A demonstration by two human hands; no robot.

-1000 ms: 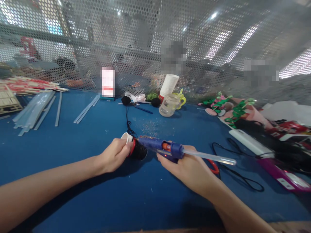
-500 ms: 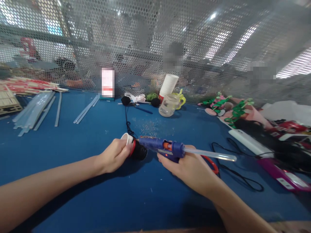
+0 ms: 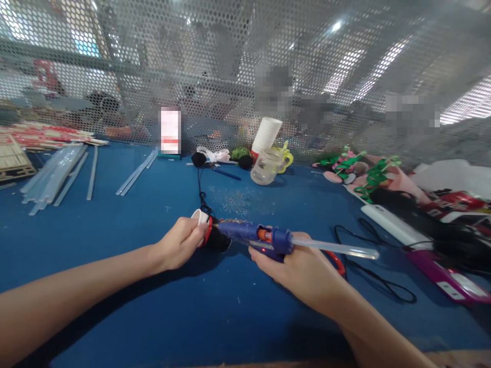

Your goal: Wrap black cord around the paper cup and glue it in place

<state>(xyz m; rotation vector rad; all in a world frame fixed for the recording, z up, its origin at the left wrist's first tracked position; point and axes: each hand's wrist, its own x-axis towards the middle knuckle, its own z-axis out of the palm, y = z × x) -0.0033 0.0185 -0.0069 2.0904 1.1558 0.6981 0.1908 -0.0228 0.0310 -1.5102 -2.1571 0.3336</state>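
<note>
My left hand (image 3: 180, 243) is closed on a paper cup (image 3: 219, 240), tilted on its side with its white rim toward the left. Black yarn wraps the cup's body, and a red band circles it near the rim. In my right hand (image 3: 303, 266) is a blue hot glue gun (image 3: 240, 230), its nozzle at the yarn beside the red band; whether it touches I cannot tell. A clear glue stick (image 3: 337, 247) juts from the gun's back end. From the cup a black yarn strand runs back to a black yarn ball (image 3: 199, 159).
Glue sticks (image 3: 53, 174) lie in a pile at left. Stacked white paper cups (image 3: 268, 133) and a clear plastic mug (image 3: 264, 167) stand at the back. A purple power strip (image 3: 447, 276), cables and green-pink craft pieces (image 3: 378, 176) fill the right. Perforated metal (image 3: 215, 66) borders the table's far side.
The glue gun has shifted very slightly right, its glue stick tip with it. The cup has turned a little in my left hand, which keeps its grip.
</note>
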